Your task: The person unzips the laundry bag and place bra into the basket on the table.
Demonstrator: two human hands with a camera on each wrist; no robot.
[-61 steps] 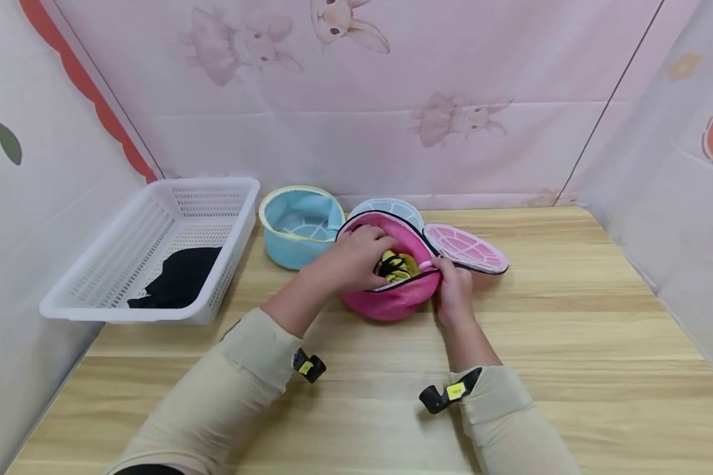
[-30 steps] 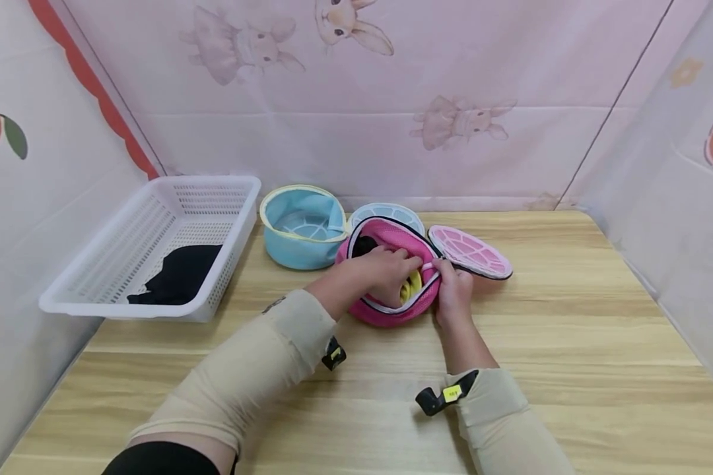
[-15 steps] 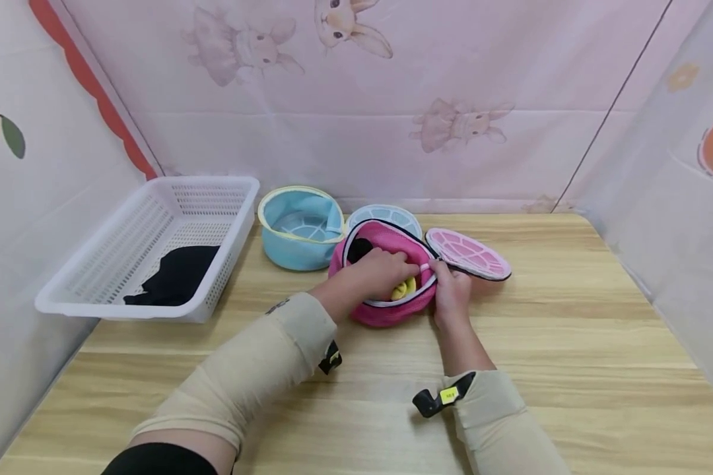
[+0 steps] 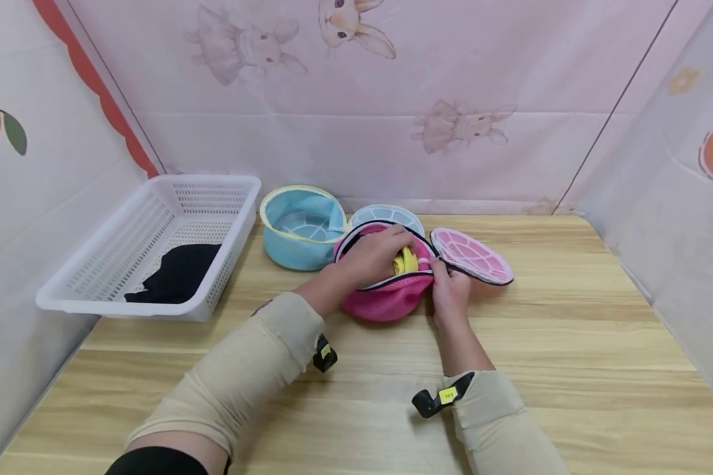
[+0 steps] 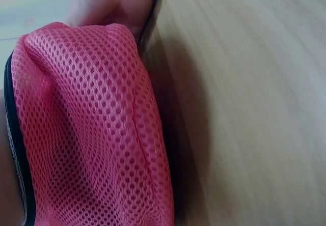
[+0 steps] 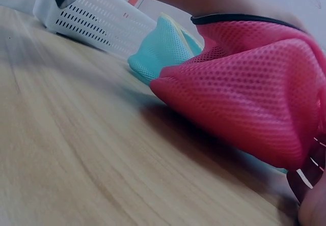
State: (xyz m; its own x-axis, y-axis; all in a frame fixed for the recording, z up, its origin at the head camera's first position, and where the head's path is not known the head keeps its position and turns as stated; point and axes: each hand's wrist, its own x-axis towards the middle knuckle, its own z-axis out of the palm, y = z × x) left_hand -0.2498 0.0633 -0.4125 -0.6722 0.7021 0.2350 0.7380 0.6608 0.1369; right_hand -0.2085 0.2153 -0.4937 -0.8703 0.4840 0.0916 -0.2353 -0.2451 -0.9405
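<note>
A pink mesh laundry bag (image 4: 386, 300) stands unzipped on the table, its round lid (image 4: 472, 256) folded out to the right. My left hand (image 4: 375, 256) reaches into its opening, fingers curled over a bunched yellow cloth (image 4: 407, 261); the thumb is hidden. With my right hand (image 4: 451, 290) I pinch the bag's right rim near the zipper. In the left wrist view the mesh wall (image 5: 91, 114) covers the left fingers. The right wrist view shows the bag's side (image 6: 244, 93) bulging above the table.
Behind and left of the bag stands an open blue mesh bag (image 4: 297, 251), its pale lid (image 4: 386, 214) laid out to the right. A white perforated basket (image 4: 228, 264) at the left holds a black cloth (image 4: 181, 274). Printed curtains (image 4: 356, 152) enclose the table (image 4: 570, 343).
My left hand went deeper and rightward into the pink bag, then drew back up slightly. The yellow cloth now shows higher, and the front rim has shifted. My right hand keeps its grip.
</note>
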